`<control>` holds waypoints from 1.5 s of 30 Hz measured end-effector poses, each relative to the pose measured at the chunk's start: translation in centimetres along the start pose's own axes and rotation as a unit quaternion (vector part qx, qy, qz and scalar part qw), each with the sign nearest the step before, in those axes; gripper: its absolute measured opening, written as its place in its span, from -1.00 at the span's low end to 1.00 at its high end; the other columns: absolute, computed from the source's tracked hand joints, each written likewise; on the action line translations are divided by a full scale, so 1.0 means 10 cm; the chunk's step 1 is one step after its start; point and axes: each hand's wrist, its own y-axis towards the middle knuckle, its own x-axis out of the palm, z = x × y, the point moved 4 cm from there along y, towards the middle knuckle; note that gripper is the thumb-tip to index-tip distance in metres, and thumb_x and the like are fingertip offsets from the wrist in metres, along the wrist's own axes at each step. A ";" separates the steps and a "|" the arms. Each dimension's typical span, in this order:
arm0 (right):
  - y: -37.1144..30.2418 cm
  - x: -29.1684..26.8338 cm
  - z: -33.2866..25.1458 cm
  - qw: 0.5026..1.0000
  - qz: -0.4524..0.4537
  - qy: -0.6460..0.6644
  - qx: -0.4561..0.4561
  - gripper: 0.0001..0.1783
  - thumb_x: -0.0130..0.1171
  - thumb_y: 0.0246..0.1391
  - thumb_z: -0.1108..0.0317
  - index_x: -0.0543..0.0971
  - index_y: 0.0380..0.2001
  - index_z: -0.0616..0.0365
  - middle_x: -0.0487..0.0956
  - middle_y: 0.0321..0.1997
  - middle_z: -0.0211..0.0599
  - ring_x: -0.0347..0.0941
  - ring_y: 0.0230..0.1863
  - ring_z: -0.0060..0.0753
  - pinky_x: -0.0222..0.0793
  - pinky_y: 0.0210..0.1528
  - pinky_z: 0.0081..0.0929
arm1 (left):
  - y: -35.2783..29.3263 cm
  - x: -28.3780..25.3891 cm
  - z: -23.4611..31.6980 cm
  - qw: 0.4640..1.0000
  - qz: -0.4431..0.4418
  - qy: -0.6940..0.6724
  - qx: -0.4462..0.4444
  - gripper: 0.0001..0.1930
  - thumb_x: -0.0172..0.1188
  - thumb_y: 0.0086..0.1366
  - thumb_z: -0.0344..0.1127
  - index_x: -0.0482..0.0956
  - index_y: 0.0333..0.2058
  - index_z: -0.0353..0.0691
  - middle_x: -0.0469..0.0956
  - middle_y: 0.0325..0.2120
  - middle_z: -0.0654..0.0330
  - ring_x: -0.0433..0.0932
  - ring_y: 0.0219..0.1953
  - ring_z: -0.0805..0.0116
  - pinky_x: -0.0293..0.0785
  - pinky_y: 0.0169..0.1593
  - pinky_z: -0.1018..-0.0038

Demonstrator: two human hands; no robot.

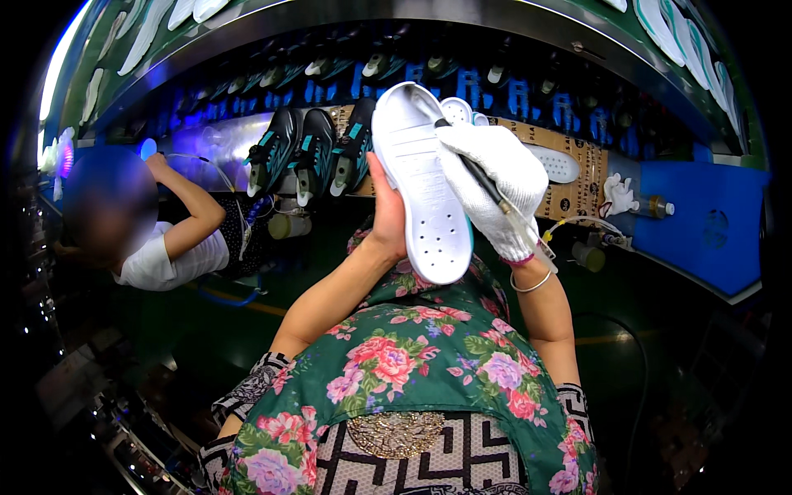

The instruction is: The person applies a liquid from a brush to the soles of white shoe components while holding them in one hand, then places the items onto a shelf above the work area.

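Note:
A white shoe sole (425,198) is held up in front of my chest, its long side pointing away from me. It has small holes near its lower end and a raised rim. My bare left hand (388,214) grips it along the left edge, thumb up the side and the other fingers hidden beneath. In my white-gloved right hand (499,177) is a thin brush (487,183) with a dark handle. Its tip reaches the inner surface near the sole's far end, though the bristles are hard to make out.
Three black-and-teal shoes (317,148) stand on the bench to the left. Another white sole (554,165) lies on cardboard (589,177) at right, near a white glove (619,195) and a blue panel (693,219). Rows of shoes line the back. A co-worker (177,239) sits at left.

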 end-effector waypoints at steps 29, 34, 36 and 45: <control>-0.30 0.26 -0.11 0.977 -0.141 0.162 0.013 -0.69 0.35 -0.15 0.51 0.67 -0.24 0.08 0.66 -0.28 -0.20 0.60 -0.29 -0.20 0.50 -0.25 -0.47 | 0.35 -0.31 0.52 0.992 -0.088 0.089 0.012 0.17 -0.35 -0.08 0.78 0.32 0.11 -0.26 0.52 -0.29 -0.10 0.56 -0.34 0.05 0.56 -0.30 0.19; -0.39 0.33 -0.10 0.994 -0.098 0.016 -0.050 -0.67 0.31 -0.13 0.55 0.67 -0.21 0.04 0.65 -0.32 -0.28 0.60 -0.34 -0.23 0.51 -0.28 -0.45 | 0.49 -0.27 0.65 0.986 -0.145 0.083 0.028 0.16 -0.31 -0.11 0.79 0.40 0.01 -0.28 0.52 -0.28 -0.03 0.53 -0.34 0.04 0.52 -0.20 0.17; -0.43 0.35 -0.14 0.980 -0.157 0.120 -0.023 -0.66 0.34 -0.14 0.51 0.67 -0.20 0.04 0.65 -0.38 -0.30 0.60 -0.38 -0.26 0.51 -0.31 -0.45 | 0.50 -0.30 0.67 0.992 -0.122 0.026 0.012 0.15 -0.30 -0.11 0.78 0.41 0.00 -0.28 0.53 -0.30 0.00 0.51 -0.38 0.10 0.50 -0.19 0.22; -0.45 0.36 -0.07 0.948 -0.240 0.188 0.092 -0.83 0.26 0.02 0.45 0.68 -0.27 0.07 0.67 -0.37 -0.38 0.62 -0.33 -0.38 0.52 -0.27 -0.51 | 0.69 -0.33 0.81 0.983 -0.169 0.068 -0.020 0.12 -0.25 -0.12 0.77 0.38 0.04 -0.21 0.46 -0.25 -0.07 0.45 -0.35 0.12 0.41 -0.20 0.28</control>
